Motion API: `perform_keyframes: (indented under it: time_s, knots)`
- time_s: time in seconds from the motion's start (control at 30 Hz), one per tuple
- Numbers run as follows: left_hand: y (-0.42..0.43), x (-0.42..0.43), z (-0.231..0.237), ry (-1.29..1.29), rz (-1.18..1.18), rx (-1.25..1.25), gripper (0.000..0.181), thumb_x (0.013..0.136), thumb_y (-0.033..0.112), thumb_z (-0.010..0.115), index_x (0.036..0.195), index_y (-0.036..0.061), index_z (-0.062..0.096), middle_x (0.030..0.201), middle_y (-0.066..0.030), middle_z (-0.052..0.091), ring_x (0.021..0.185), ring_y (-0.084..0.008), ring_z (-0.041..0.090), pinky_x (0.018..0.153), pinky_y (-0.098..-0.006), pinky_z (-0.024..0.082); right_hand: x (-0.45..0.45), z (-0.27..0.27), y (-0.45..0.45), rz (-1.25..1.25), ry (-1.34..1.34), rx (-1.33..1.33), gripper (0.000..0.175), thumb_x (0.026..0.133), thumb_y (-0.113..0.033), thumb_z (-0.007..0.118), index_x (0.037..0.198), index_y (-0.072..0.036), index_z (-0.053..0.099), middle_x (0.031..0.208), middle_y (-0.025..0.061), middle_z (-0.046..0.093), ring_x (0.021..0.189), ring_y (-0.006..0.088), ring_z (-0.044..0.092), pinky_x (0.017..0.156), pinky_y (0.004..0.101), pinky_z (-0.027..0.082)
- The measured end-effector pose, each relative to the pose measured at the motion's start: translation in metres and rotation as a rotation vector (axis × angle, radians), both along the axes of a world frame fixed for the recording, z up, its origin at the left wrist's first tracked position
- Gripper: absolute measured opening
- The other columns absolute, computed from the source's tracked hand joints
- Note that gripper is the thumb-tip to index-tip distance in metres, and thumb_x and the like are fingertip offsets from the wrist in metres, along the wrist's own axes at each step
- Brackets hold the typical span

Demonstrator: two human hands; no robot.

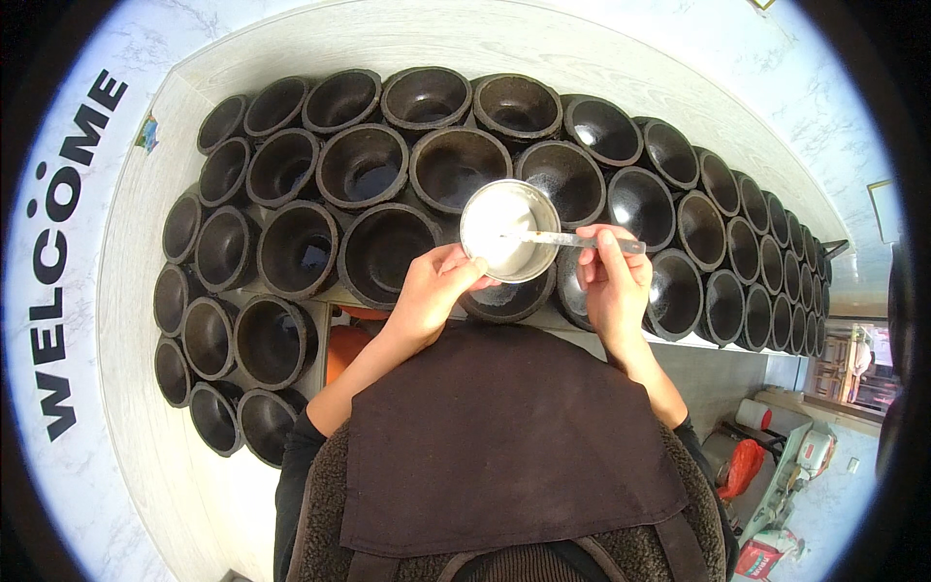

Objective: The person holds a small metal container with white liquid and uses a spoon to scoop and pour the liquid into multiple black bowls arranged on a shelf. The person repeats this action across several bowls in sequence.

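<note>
My left hand [436, 287] holds a round metal bowl [547, 256] by its near left rim, thumb over the edge. White powder or a similar white substance [502, 218] lies in the bowl. Between the thumb and fingers of my right hand [617, 280] is the handle of a flat metal spoon [582, 240]; its tip reaches into the white substance. Beneath and beyond both hands stand rows of dark, thick-walled bowls, one of them a large bowl [462, 169] just past the metal one. Some have a shiny, wet-looking inside, such as the bowl [298, 251] at the left.
The dark bowls crowd an L-shaped pale counter [240, 502], with a wood-grain backboard [451, 44] behind them. An orange object [345, 353] shows below the counter edge. At the lower right are a red plastic bag [743, 465] and a shelf [774, 476] with several items.
</note>
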State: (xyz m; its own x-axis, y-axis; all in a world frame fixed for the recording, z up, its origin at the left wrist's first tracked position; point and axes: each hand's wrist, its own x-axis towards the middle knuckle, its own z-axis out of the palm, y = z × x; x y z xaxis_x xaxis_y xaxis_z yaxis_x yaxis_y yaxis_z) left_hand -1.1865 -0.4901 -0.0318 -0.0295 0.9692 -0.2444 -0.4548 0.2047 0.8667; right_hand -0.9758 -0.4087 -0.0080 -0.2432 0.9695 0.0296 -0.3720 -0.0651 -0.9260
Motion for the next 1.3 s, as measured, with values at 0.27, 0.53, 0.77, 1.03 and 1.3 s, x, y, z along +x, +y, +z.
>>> perform_keyframes:
  time_s: [0.27,0.53,0.77,1.03,1.3]
  knots:
    - [-0.001,-0.002,-0.002,-0.025,0.002,0.007,0.039,0.094,0.016,0.057,0.119,-0.0128,0.053,0.113,-0.0171,0.063,0.099,-0.0229,0.065,0.091,-0.0315,0.051,0.012,0.005,0.003,-0.07,0.039,-0.026,0.022,0.098,-0.016,0.053,0.098,0.003,0.065,0.068,0.0031,0.057,0.053,0.0068,0.045,0.045,0.0212,0.034]
    - [-0.002,-0.004,-0.002,-0.009,-0.01,-0.022,0.036,0.094,0.016,0.057,0.117,-0.0124,0.054,0.111,-0.0165,0.063,0.098,-0.0222,0.065,0.091,-0.0322,0.051,0.013,-0.003,0.011,-0.023,0.126,-0.123,0.025,0.099,-0.017,0.051,0.098,0.004,0.063,0.067,0.0029,0.054,0.052,0.0077,0.041,0.046,0.0216,0.032]
    - [-0.006,-0.01,-0.003,-0.022,0.013,-0.009,0.035,0.095,0.016,0.056,0.115,-0.012,0.055,0.111,-0.0172,0.063,0.098,-0.0234,0.065,0.091,-0.0332,0.051,0.005,-0.003,0.018,0.011,0.172,-0.146,0.026,0.098,-0.019,0.052,0.096,0.004,0.065,0.066,0.0023,0.054,0.052,0.0079,0.041,0.045,0.0225,0.033]
    - [-0.034,-0.049,0.005,0.0,0.355,-0.083,0.038,0.091,0.013,0.058,0.114,-0.0168,0.054,0.11,-0.0191,0.062,0.095,-0.0233,0.065,0.088,-0.0308,0.053,-0.027,0.003,0.041,-0.005,0.151,0.036,0.024,0.1,-0.017,0.05,0.103,0.003,0.064,0.075,0.0041,0.06,0.057,0.0086,0.049,0.052,0.0221,0.04]
    - [-0.053,-0.078,0.012,0.045,0.483,0.006,0.041,0.094,0.02,0.055,0.113,-0.0159,0.053,0.108,-0.0209,0.064,0.097,-0.0269,0.066,0.092,-0.0346,0.052,-0.076,-0.03,0.051,0.195,-0.802,1.192,0.021,0.086,0.0,0.063,0.107,-0.002,0.065,0.086,0.0127,0.063,0.076,0.0254,0.062,0.07,0.0324,0.051]
